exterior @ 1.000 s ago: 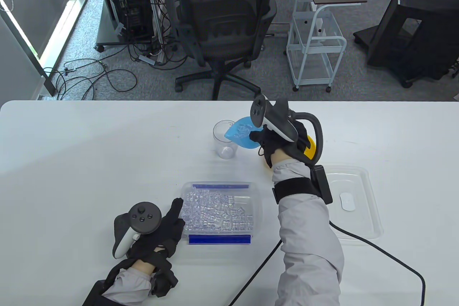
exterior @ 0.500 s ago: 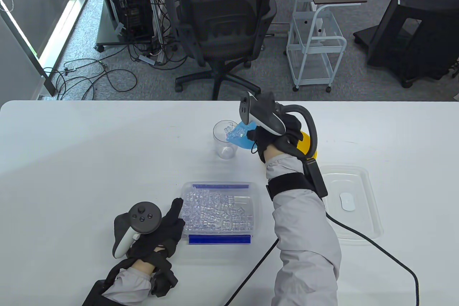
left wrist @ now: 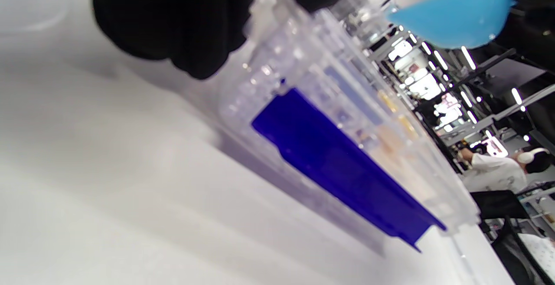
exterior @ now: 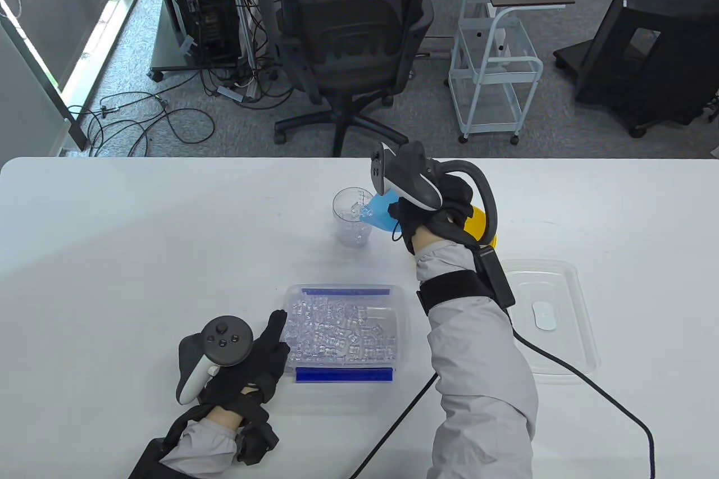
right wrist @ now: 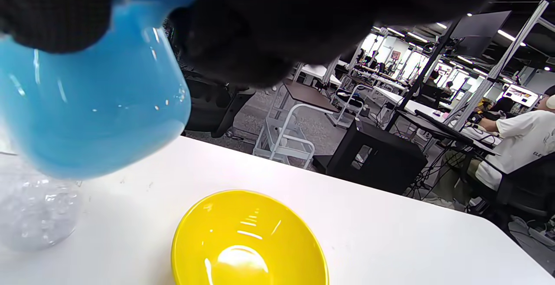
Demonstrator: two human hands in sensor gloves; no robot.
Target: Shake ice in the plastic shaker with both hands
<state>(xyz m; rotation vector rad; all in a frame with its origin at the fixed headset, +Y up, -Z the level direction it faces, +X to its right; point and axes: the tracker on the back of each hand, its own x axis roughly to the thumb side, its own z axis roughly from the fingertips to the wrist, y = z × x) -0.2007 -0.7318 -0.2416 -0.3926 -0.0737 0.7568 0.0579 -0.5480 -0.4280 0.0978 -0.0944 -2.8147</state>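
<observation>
right hand [exterior: 435,209] grips blue scoop [exterior: 382,212], tipped over shaker [exterior: 352,218] just past fingertips | left hand [exterior: 255,355] fingers straight, touching ice tub [exterior: 342,330] | shaker: light, slick, rigid – likely grip mid-wall

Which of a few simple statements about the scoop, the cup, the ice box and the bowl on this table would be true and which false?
1. The right hand holds a blue scoop tipped over the clear cup. True.
2. The ice box has its lid on. False: it is open, and its clear lid lies on the table to the right.
3. The left hand is lifting the cup. False: it rests flat against the left side of the ice box.
4. The yellow bowl looks empty. True.
5. The clear cup lies on its side. False: it stands upright, with ice inside.
</observation>
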